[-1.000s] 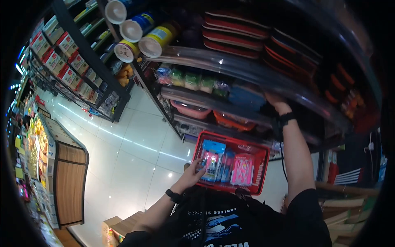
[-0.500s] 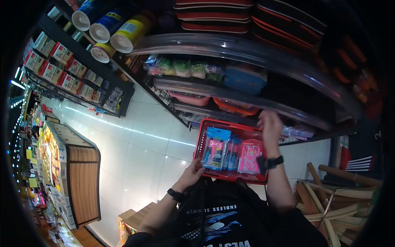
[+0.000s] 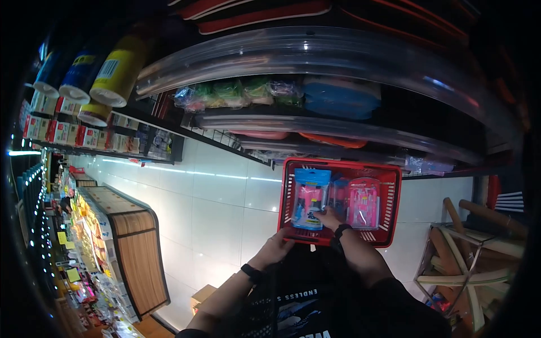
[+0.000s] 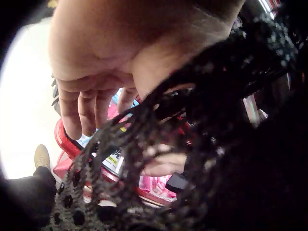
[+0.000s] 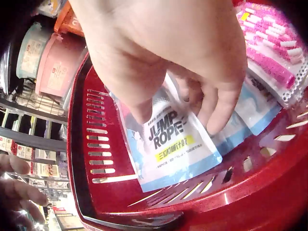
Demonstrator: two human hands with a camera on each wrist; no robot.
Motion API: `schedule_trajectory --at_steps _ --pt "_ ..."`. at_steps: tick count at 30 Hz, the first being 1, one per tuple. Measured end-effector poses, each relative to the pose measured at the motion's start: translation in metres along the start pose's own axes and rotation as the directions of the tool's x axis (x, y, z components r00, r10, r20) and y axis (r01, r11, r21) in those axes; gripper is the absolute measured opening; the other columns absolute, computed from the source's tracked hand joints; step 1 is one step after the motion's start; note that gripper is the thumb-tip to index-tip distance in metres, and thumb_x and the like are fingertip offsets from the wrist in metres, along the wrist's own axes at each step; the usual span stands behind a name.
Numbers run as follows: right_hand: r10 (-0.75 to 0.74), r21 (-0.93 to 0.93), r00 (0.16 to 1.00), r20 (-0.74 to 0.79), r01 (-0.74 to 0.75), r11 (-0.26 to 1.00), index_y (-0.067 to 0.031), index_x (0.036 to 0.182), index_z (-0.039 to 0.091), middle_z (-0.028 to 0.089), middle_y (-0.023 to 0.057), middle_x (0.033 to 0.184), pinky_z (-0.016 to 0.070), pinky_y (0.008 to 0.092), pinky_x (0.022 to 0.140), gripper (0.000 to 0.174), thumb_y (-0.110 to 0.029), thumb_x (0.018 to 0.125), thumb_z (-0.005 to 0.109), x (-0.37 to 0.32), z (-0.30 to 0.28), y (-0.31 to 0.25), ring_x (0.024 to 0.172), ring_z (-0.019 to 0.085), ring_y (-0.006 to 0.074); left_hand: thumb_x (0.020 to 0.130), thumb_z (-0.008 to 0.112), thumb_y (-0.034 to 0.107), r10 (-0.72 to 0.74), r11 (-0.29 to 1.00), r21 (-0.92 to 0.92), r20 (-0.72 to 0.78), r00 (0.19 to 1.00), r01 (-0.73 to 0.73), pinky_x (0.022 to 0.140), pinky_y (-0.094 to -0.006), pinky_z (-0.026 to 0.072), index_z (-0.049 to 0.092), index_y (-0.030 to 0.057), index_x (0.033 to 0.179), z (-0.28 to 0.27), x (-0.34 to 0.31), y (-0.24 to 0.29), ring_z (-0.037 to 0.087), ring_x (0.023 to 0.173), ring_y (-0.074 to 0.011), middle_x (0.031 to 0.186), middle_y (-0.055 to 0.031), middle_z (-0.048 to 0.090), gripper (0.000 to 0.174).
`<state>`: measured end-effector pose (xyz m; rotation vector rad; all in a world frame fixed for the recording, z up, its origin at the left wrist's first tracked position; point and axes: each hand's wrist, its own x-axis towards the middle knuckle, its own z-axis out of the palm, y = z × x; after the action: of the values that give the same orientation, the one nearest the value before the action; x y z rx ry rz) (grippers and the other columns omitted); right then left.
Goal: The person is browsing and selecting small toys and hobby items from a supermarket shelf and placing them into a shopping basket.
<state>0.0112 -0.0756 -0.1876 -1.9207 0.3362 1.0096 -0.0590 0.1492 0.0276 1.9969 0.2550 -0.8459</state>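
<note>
A red shopping basket (image 3: 389, 225) holds jump rope packages and a pink beaded jump rope pack (image 3: 363, 205). My right hand (image 3: 333, 218) reaches into it from the near side. In the right wrist view, its thumb and fingers pinch the front blue-and-white jump rope package (image 5: 168, 149), thumb on the printed face and fingers by its right edge. More blue-and-white packages (image 5: 255, 108) lie behind those fingers. At the basket's near left corner is my left hand (image 3: 275, 248), its fingers loosely extended beside the rim and nothing in them; dark mesh fabric covers part of the left wrist view.
Shelves with clear front edges (image 3: 315, 53) rise beyond the basket, bearing a blue item (image 3: 341, 98) and bagged goods (image 3: 231, 94). Yellow and blue canisters (image 3: 115, 70) jut out upper left. A wooden-sided display counter (image 3: 138, 248) stands left; a rack of long rolls (image 3: 468, 265) stands right.
My right hand has come down from the shelf, over the basket, and onto the front jump rope package. My left hand stays at the basket's near left corner. The head view has shifted.
</note>
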Motion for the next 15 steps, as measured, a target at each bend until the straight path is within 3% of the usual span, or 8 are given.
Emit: schedule_trajectory --at_steps 3,6,10,12,15 --pt "-0.053 0.002 0.996 -0.078 0.054 0.999 -0.0007 0.120 0.066 0.070 0.0231 0.116 0.0531 0.0411 0.093 0.065 -0.048 0.077 0.079 -0.006 0.004 -0.015 0.111 0.067 0.0349 0.098 0.063 0.028 0.074 0.997 0.019 -0.017 0.997 -0.074 0.093 -0.0402 0.0541 0.050 0.0006 0.138 -0.004 0.001 -0.005 0.067 0.109 -0.0309 0.125 -0.0213 0.065 0.050" --pt "-0.018 -0.002 1.000 -0.011 0.018 1.000 -0.0012 0.115 0.069 0.071 0.0229 0.112 0.0528 0.0402 0.093 0.061 -0.049 0.078 0.078 -0.012 -0.003 -0.028 0.108 0.068 0.0337 0.098 0.063 0.028 0.057 0.995 0.078 -0.012 0.998 -0.055 0.090 -0.0400 0.0547 0.050 -0.0001 0.138 -0.011 0.003 -0.008 0.068 0.105 -0.0300 0.121 -0.0203 0.067 0.050" --pt "-0.062 -0.036 0.998 -0.028 0.061 0.998 -0.0023 0.117 0.069 0.071 0.0218 0.112 0.0526 0.0386 0.093 0.059 -0.048 0.081 0.075 -0.025 -0.026 -0.041 0.107 0.069 0.0326 0.098 0.063 0.028 0.104 0.995 0.009 -0.020 0.994 -0.104 0.088 -0.0401 0.0550 0.049 0.0001 0.138 -0.018 0.010 -0.003 0.069 0.103 -0.0294 0.118 -0.0193 0.067 0.050" --pt "-0.148 0.095 0.982 0.115 0.138 0.986 -0.0020 0.121 0.068 0.071 0.0207 0.114 0.0521 0.0380 0.093 0.058 -0.047 0.085 0.072 -0.050 -0.051 -0.049 0.108 0.068 0.0314 0.099 0.063 0.028 0.075 0.997 0.009 -0.075 0.994 -0.074 0.089 -0.0396 0.0545 0.048 -0.0001 0.139 -0.017 0.020 -0.006 0.068 0.104 -0.0292 0.118 -0.0188 0.067 0.052" --pt "-0.262 0.149 0.955 0.141 0.242 0.959 -0.0009 0.125 0.064 0.071 0.0163 0.115 0.0534 0.0366 0.090 0.051 -0.039 0.092 0.069 -0.123 -0.090 -0.094 0.107 0.069 0.0249 0.102 0.059 0.032 0.072 0.974 -0.200 -0.167 0.983 -0.106 0.093 -0.0371 0.0531 0.043 -0.0005 0.143 -0.009 0.032 0.000 0.066 0.108 -0.0239 0.123 -0.0161 0.066 0.055"
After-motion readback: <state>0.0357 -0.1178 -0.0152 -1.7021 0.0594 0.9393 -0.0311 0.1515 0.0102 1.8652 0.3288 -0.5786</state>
